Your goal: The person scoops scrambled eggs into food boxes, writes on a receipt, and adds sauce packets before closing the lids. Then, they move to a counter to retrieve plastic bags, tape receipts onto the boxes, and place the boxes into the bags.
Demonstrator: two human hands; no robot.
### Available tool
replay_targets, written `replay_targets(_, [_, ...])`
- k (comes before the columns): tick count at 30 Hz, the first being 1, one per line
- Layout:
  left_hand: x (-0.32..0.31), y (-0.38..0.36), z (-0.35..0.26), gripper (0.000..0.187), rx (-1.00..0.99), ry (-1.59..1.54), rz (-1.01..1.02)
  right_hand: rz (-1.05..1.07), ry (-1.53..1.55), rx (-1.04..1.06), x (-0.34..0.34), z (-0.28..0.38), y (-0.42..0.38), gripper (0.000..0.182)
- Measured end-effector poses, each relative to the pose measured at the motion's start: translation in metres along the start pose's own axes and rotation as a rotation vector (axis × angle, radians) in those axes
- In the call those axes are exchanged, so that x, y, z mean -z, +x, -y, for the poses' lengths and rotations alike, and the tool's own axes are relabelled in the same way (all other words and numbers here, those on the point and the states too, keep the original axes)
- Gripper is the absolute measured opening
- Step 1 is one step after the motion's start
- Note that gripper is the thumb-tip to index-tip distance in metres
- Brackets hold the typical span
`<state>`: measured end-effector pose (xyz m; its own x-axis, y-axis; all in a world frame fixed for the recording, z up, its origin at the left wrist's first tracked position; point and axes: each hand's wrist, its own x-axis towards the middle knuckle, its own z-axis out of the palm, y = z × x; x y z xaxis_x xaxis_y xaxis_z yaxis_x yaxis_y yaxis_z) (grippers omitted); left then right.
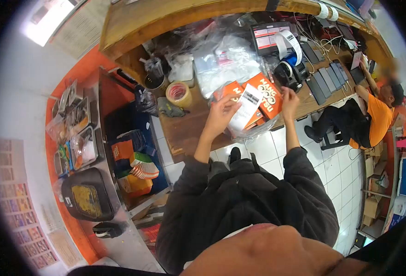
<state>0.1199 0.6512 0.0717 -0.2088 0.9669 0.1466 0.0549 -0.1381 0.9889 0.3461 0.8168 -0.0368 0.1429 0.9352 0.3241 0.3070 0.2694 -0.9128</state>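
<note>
Both arms reach forward from dark sleeves, bent at the elbows, forearms bare and raised toward the edge of a wooden counter (184, 131). The left hand (222, 112) is curled, its fingers bent round the lower edge of a white receipt (245, 106) and the orange packet (233, 92) under it, so it grips both at the near left side. The right hand (289, 102) stands more upright, wrist straight, fingers closed on the right edge of a second orange packet (266, 94) printed with white letters; how tightly it pinches cannot be told. The two packets lie side by side, touching, tilted toward the person, on top of a clear plastic bag (253, 131) that hangs a little over the counter's front edge. The receipt lies slanted across the seam between the packets, its printed block uppermost. Just left of the hands a roll of tape (178, 94) stands on the counter, with a crumpled dark cloth (170, 108) beside it. Behind the packets is a heap of clear plastic bags (223, 62), and beyond that a small screen (269, 37) with a paper strip curling from a printer (289, 69). A row of phones (326, 80) lies further right along the counter. Well apart on the right, another person in an orange shirt (379, 117) sits low on the white tiled floor (341, 170).
</note>
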Motion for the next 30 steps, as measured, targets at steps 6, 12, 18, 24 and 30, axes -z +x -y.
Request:
replay_targets(6, [-0.019,0.104,0.088,0.028,0.109,0.023,0.104,0.06,-0.203,-0.074,-0.02,0.02,-0.019,0.026])
replay_targets(12, [-0.037,0.106,0.103,0.035,-0.194,0.727,0.186,0.085,-0.164,-0.122,-0.004,0.012,-0.007,0.021])
replay_targets(18, [-0.036,0.092,0.098,0.041,-0.353,1.034,0.183,0.611,-0.007,-0.254,-0.002,0.069,0.004,0.027])
replay_targets(24, [-0.034,0.093,0.099,0.035,-0.287,1.017,0.146,0.633,-0.702,0.076,-0.007,0.008,0.018,0.093])
replay_targets(30, [-0.033,0.105,0.084,0.034,-0.322,1.076,0.158,0.701,-0.977,0.067,-0.019,0.05,0.031,0.087])
